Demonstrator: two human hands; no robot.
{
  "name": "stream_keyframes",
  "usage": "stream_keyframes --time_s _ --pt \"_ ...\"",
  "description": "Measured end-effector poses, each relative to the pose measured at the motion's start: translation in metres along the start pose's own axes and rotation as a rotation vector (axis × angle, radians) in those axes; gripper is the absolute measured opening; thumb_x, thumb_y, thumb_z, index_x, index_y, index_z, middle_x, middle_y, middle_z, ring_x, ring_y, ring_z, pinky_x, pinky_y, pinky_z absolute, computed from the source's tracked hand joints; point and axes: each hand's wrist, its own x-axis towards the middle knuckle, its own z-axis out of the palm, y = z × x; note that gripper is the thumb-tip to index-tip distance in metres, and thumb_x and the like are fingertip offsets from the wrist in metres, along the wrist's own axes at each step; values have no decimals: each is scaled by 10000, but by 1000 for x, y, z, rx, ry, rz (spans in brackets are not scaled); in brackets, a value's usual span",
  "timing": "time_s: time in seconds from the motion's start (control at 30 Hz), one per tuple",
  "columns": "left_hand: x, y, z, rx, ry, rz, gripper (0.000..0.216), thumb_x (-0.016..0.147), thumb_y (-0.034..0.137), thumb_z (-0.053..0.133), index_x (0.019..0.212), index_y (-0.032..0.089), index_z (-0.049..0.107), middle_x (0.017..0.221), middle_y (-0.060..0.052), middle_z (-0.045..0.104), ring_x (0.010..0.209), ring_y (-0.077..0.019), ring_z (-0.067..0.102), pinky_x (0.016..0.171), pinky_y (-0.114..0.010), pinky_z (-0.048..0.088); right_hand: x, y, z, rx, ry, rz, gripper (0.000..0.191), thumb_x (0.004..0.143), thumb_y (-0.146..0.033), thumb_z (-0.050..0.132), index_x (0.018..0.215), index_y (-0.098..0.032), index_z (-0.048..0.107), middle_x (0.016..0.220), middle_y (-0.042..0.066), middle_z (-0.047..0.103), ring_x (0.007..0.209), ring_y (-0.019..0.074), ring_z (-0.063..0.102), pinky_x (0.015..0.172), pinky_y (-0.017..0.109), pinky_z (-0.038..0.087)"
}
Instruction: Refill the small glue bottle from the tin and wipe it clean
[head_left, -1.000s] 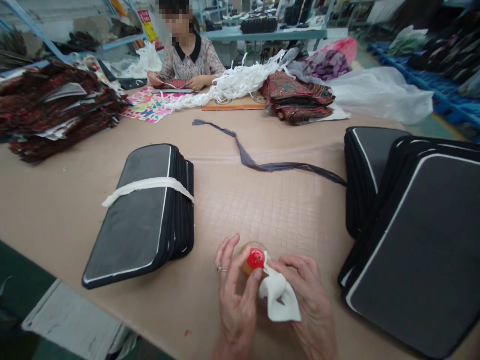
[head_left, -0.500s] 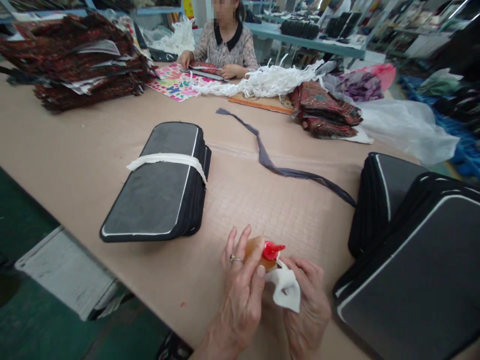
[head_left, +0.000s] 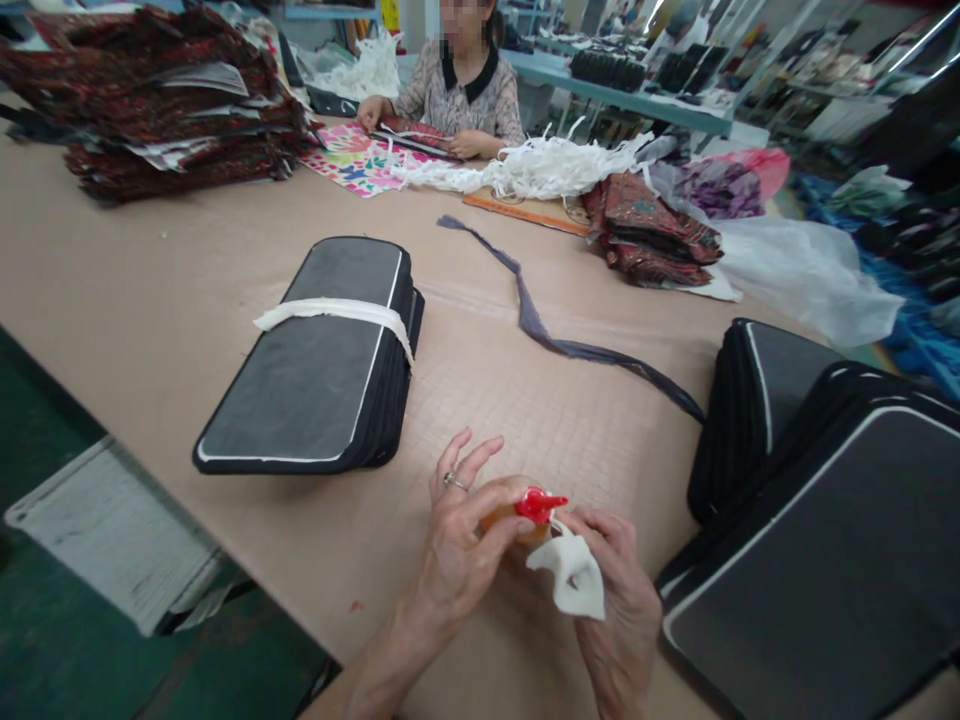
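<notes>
My left hand [head_left: 465, 530] grips the red nozzle cap [head_left: 534, 504] of an amber glue bottle [head_left: 495, 516] between thumb and index finger; its other fingers are raised, one wearing a ring. The bottle's body is mostly hidden behind the fingers. My right hand [head_left: 619, 580] is closed beside the nozzle, pinching a small white piece of cloth [head_left: 577, 580] that hangs below its fingertips. To the left lies a stack of dark grey panels with black edges [head_left: 300, 370], a white strip [head_left: 337, 312] laid across its top.
More dark panels [head_left: 825, 560] are stacked at the right. A dark fabric strip [head_left: 536, 325] crosses the table [head_left: 480, 400]. Red patterned fabric is piled at the far left [head_left: 180, 110] and back right [head_left: 652, 230]. Across the table, a person [head_left: 465, 90] handles a patterned piece beside white strips [head_left: 555, 165].
My left thumb and index finger have moved onto the red cap, and the other fingers have lifted. My right hand stays almost in place with the white cloth.
</notes>
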Motion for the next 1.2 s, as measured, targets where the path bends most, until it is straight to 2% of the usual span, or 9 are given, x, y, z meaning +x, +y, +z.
stream_keyframes --time_s 0.23,0.37,0.47,0.53,0.6,0.77,0.97,1.1,1.2 --pt "-5 1 0 44 -2 -12 165 804 171 619 943 245 667 1243 -82 587 1286 -299 356 992 -573 359 -9 -12 9 -140 56 -81 226 878 -197 535 1095 -195 599 925 47 564 899 194 458 757 314 387" --pt "-5 0 0 65 -10 -48 166 808 178 612 943 257 666 1285 -82 545 1286 -309 351 985 -603 349 -39 -14 9 -86 -40 -148 224 840 -146 571 1055 -194 608 899 32 564 881 194 447 744 305 374" --pt "-3 -4 -1 49 -39 -46 152 807 197 618 933 267 668 1297 -81 536 1284 -317 363 986 -623 337 -55 -16 7 -1 60 -42 324 824 -120 574 1138 -200 573 945 40 522 907 198 448 743 298 387" --pt "-2 -6 -2 27 -57 -58 133 802 223 630 920 272 670 1291 -78 542 1283 -321 371 990 -631 328 -52 -20 9 17 232 73 392 819 -88 574 1189 -213 545 979 48 498 930 203 448 758 310 383" --pt "-2 -6 -2 2 -72 -84 108 801 246 633 899 274 671 1283 -73 549 1285 -321 372 997 -637 315 -37 -27 14 1 310 84 371 823 -61 565 1161 -213 565 964 48 507 925 202 446 761 319 372" --pt "1 -5 -1 -31 -76 -133 77 799 252 631 870 264 660 1274 -75 554 1280 -322 386 998 -646 303 -15 -31 25 -105 283 -48 171 888 -101 490 961 -146 638 849 57 609 861 201 467 772 362 328" --pt "3 -4 -2 -39 -96 -137 69 781 258 649 849 254 662 1288 -83 540 1287 -334 375 1006 -655 276 -40 -20 13 -235 247 -62 212 873 -103 492 1039 -109 625 898 102 604 906 234 459 777 370 336" --pt "7 0 -6 -31 -149 -147 77 788 249 635 865 249 641 1304 -82 527 1300 -327 362 1020 -648 260 -22 -27 21 -197 329 -97 196 906 -167 473 972 -153 657 813 65 640 850 212 478 805 381 320" --pt "11 0 -8 -53 -227 -133 97 797 245 617 893 255 614 1340 -69 501 1323 -319 334 1035 -640 242 -10 -28 27 -194 313 -103 224 927 -204 447 953 -168 666 792 42 661 822 192 493 818 372 311"
